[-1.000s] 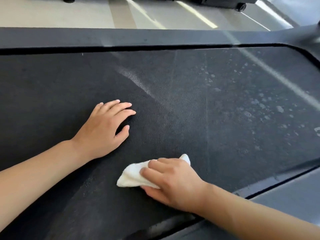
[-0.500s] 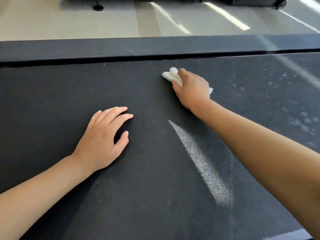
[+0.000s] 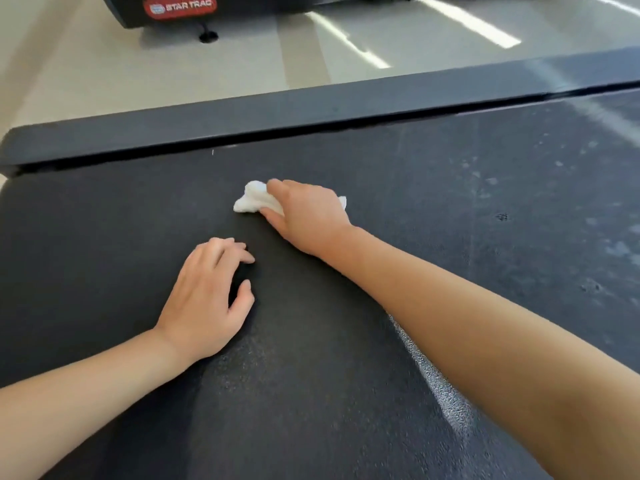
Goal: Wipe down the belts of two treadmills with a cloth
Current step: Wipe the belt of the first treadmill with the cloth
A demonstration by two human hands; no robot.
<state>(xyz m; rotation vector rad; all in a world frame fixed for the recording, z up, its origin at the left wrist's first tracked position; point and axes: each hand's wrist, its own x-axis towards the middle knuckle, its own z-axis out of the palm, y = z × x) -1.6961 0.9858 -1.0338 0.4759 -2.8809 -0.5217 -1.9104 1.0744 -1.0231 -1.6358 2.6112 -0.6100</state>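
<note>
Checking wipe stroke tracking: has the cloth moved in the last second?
Yes. The cloth, gripped by the right hand, went from the belt's near edge toward the far side rail; the left hand stayed planted.

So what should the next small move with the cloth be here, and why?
Probably sweep the right hand and its white cloth rightward along the belt: pale spots still dot that side, while the left hand rests flat, bracing.
</note>
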